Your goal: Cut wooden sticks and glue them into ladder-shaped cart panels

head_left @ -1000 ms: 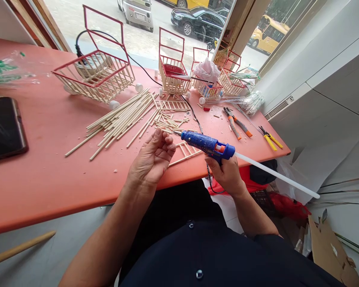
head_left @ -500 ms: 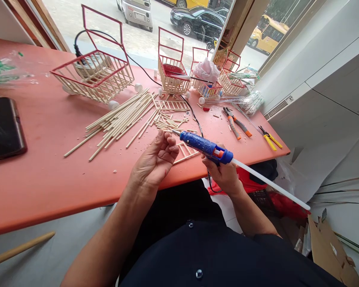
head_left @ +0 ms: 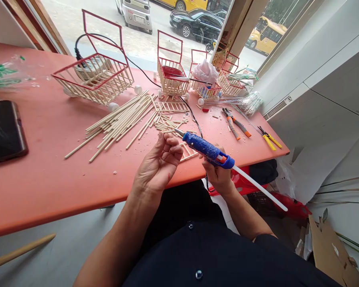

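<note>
My right hand [head_left: 219, 175] is wrapped round the handle of a blue hot glue gun [head_left: 205, 146], its metal nozzle pointing left. A long white glue stick [head_left: 260, 188] juts from the back of the gun. Just left of the nozzle, my left hand [head_left: 158, 163] is turned palm up, thumb and fingertips pinched together; what they hold is too small to make out. Behind the nozzle lies a heap of short wooden sticks [head_left: 167, 122]. A ladder-like stick frame [head_left: 189, 152] lies at the table edge, partly hidden by the gun and my left hand.
Longer wooden sticks [head_left: 122, 119] lie left on the pink table [head_left: 62, 191]. Stick-built carts with red rims, a large one [head_left: 92, 79] and a smaller one [head_left: 172, 75] among them, stand along the window. Pliers [head_left: 235, 123], yellow-handled cutters [head_left: 269, 138] and a black phone [head_left: 4, 131] lie around.
The glue gun has shifted slightly right and down, and its glue stick's end has swung left. My left hand has moved slightly right, still pinched.
</note>
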Available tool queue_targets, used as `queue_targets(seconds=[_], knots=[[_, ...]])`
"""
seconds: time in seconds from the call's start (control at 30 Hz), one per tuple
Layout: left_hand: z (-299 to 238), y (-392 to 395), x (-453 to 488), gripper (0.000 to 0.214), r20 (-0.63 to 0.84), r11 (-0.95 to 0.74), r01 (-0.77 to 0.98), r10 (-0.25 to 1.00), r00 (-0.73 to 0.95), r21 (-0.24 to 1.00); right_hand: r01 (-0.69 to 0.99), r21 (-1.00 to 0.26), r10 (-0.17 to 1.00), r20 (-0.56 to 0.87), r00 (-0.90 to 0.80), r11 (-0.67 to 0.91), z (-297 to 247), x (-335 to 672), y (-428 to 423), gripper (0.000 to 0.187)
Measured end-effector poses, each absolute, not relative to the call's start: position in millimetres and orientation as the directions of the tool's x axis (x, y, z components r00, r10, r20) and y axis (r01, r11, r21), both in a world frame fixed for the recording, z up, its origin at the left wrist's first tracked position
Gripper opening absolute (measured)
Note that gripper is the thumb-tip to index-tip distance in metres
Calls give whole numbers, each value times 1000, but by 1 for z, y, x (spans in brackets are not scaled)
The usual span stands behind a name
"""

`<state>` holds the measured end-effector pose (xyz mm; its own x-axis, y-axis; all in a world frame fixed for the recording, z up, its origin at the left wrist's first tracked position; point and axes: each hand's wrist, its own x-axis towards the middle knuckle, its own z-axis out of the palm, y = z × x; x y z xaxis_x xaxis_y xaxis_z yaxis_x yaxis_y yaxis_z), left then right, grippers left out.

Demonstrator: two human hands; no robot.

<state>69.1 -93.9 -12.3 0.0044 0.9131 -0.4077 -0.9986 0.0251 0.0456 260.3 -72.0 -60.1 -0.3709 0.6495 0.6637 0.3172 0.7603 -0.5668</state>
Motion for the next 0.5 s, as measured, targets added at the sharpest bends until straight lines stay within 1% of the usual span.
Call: queue_targets(seconds=[0.1,0.17,0.33,0.5], knots=[[-13,-94,71,32,-411,25,-999,912,2,49,365,-566,672,652,-351,739,-63,260,-74,21],[-12,-94,71,32,-412,20,-998,911,-3,52,376,-581,691,632,-352,722,-65,260,-75,26],[-9,-94,73,42,-406,10,-1000,914,-1,23,372,-642,742,574,-346,670,-71,259,-76,39],[-7,-96,74,44,-403,3,-1000,915,-3,14,295,-697,754,569,-328,654,-76,257,-77,36]])
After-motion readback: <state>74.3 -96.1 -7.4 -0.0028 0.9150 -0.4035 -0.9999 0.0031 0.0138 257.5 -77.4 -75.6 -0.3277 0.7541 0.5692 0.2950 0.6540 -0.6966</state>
